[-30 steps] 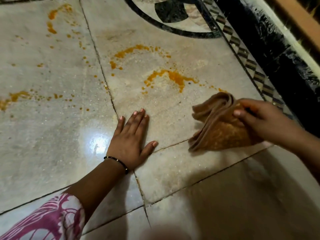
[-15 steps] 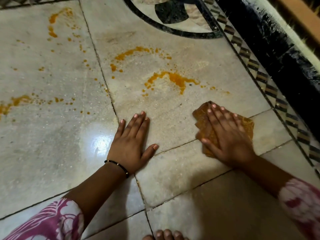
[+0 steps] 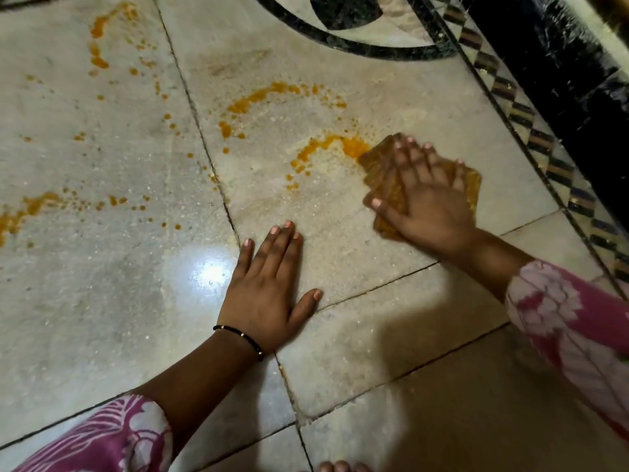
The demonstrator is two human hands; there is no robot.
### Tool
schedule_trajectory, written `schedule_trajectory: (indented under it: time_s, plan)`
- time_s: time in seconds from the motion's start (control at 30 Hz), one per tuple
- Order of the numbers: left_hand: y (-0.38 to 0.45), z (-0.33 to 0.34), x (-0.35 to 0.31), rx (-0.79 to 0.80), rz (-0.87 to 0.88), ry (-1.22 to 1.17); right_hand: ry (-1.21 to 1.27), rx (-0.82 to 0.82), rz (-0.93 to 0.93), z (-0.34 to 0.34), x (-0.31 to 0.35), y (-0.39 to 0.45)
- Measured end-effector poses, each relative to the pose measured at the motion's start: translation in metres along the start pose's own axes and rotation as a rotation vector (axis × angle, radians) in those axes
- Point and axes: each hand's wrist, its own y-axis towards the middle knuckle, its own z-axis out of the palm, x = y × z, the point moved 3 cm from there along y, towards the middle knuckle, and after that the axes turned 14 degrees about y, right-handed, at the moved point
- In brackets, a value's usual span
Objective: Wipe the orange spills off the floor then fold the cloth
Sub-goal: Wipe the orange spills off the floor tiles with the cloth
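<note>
A: What does the floor (image 3: 102, 301) carry?
B: Orange spills in several patches: a far-left streak (image 3: 20, 212), an upper-left trail (image 3: 98, 39), a middle arc (image 3: 258, 97), and a near arc (image 3: 326, 146) whose right end meets the cloth (image 3: 471, 183).

A: Where does the cloth lie, and how is it held?
B: Flat on the tile at right, under the right hand (image 3: 425, 199). The fingers are spread and straight, pressing down, not curled round it.

A: And the left hand (image 3: 269, 287)?
B: Palm flat on bare tile, fingers straight, holding nothing; it appears to act as a prop.

A: Which relation governs the next stroke?
B: The near arc runs leftward and slightly toward the person from the cloth's far-left corner. The right hand is nearer, so a leftward sweep would probably follow it.
</note>
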Motion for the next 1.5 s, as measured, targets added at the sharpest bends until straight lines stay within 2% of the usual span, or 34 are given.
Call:
schedule_trajectory:
  time_s: [0.1, 0.2, 0.33, 0.43, 0.5, 0.57, 0.67, 0.73, 0.83, 0.93, 1.0, 1.1, 1.17, 1.23, 1.37, 1.43, 1.5]
  plan:
    - [-0.002, 0.001, 0.0, -0.002, -0.002, 0.0, -0.04, 0.012, -0.117, 0.01, 0.003, -0.054]
    - [-0.002, 0.001, -0.001, -0.006, -0.002, 0.012, 0.004, -0.043, -0.009, 0.001, -0.033, -0.074]
    - [-0.002, 0.0, -0.003, 0.016, -0.001, 0.035, 0.046, -0.137, 0.248, -0.017, -0.066, -0.019]
    - [-0.002, 0.0, -0.003, 0.034, 0.003, 0.051, 0.068, -0.16, 0.338, -0.016, -0.042, 0.045]
    - [-0.001, 0.0, -0.004, 0.035, 0.002, 0.041, 0.063, -0.118, 0.274, -0.009, -0.004, 0.07]
    - [-0.001, 0.0, -0.004, 0.03, -0.002, 0.031, 0.047, -0.059, 0.122, 0.003, 0.036, 0.068]
    - [-0.002, 0.0, -0.003, 0.02, -0.001, 0.03, -0.004, -0.018, -0.105, 0.02, 0.068, 0.019]
    - [-0.002, 0.0, -0.002, 0.013, 0.002, 0.023, -0.053, -0.003, -0.181, 0.026, 0.059, -0.022]
    - [-0.001, 0.001, -0.002, 0.012, 0.002, 0.027, -0.034, 0.003, -0.131, 0.016, 0.014, -0.052]
    - [0.0, 0.0, -0.004, 0.015, 0.004, 0.037, 0.007, -0.021, 0.012, -0.003, -0.028, -0.035]
    - [0.0, 0.0, -0.004, 0.019, 0.004, 0.042, 0.045, -0.071, 0.106, -0.01, -0.036, -0.003]
    - [0.0, 0.0, -0.005, 0.023, 0.01, 0.048, 0.08, -0.096, 0.197, -0.012, -0.012, 0.053]
    - [0.0, 0.0, -0.006, 0.031, 0.01, 0.053, 0.049, -0.036, 0.142, -0.004, 0.019, 0.072]
    - [0.0, 0.0, -0.005, 0.028, 0.006, 0.06, 0.008, 0.025, -0.009, 0.006, 0.05, 0.068]
    - [-0.001, 0.001, -0.002, 0.005, -0.033, 0.049, -0.053, 0.064, -0.281, 0.022, 0.069, -0.002]
    - [-0.001, 0.0, -0.001, -0.001, -0.055, 0.054, -0.084, 0.083, -0.306, 0.022, 0.047, -0.033]
    - [-0.001, 0.0, -0.002, -0.014, -0.057, 0.059, -0.072, 0.077, -0.229, 0.012, 0.014, -0.038]
